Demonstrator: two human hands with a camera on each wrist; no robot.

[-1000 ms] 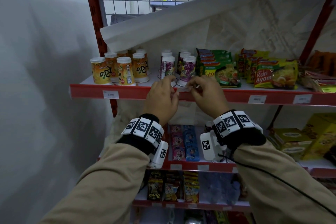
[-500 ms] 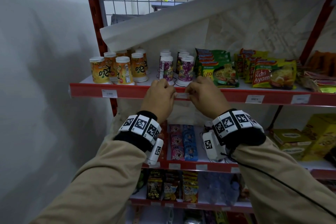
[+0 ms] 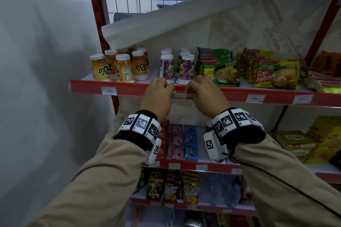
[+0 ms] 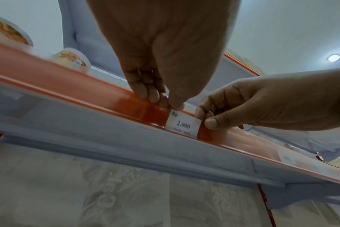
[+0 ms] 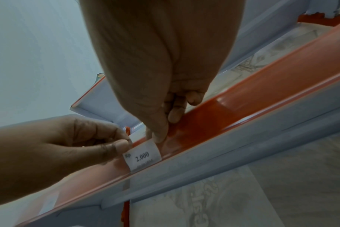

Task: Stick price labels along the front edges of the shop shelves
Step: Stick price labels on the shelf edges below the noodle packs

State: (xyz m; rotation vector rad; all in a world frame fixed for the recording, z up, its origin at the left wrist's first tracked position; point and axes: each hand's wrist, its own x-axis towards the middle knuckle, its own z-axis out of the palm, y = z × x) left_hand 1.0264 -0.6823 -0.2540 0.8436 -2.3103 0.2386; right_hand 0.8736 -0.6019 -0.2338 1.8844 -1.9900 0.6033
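A white price label [image 3: 180, 95] printed "Rp. 2.000" lies against the red front strip [image 3: 129, 89] of the upper shelf, below the purple drink cups. My left hand [image 3: 172, 92] pinches its left top corner and my right hand [image 3: 187, 92] pinches its right end. In the left wrist view the label [image 4: 182, 124] sits in the strip [image 4: 87, 86], with the left hand [image 4: 172, 106] above it and the right hand [image 4: 206, 119] beside it. In the right wrist view the right hand [image 5: 157, 136] grips the label [image 5: 144, 156] from above, and the left hand [image 5: 126, 143] holds its other end.
Three other labels [image 3: 109, 90] [image 3: 255, 98] [image 3: 302, 99] sit on the same strip. Orange cups [image 3: 110, 68], purple cups [image 3: 186, 68] and noodle packs [image 3: 219, 72] stand just behind the edge. The lower shelves hold sachets and boxes. A white wall is at the left.
Both hands have brought the label down from the shelf's top edge onto the red front strip. They keep pinching its two ends.
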